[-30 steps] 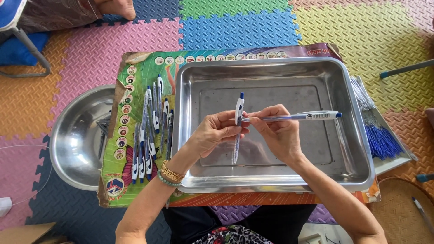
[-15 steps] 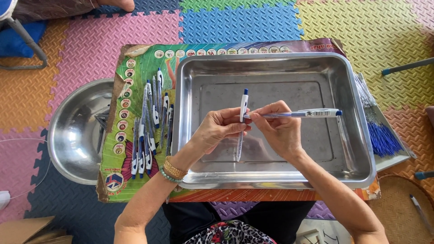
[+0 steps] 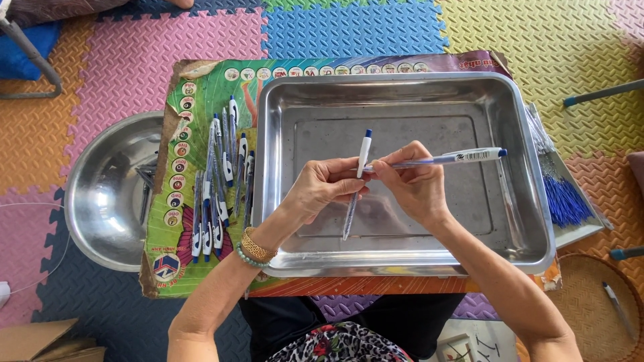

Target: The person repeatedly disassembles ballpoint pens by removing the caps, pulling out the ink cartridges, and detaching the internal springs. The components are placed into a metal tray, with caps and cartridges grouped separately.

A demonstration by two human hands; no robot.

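Leftward, finished pens point(image 3: 218, 188) lay beside the steel tray point(image 3: 402, 94). Over it, the left hand point(image 3: 322, 191) pinched an upright pen point(image 3: 357, 181); the right hand point(image 3: 416, 184) gripped a level pen barrel point(image 3: 456, 158). Joining them well probably called for steady, aligned tips.

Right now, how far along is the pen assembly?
Done: a row of finished pens on the green board. In hand: left hand holds one pen upright, right hand another pen. Left: blue refills at right; steel tray holds nothing.
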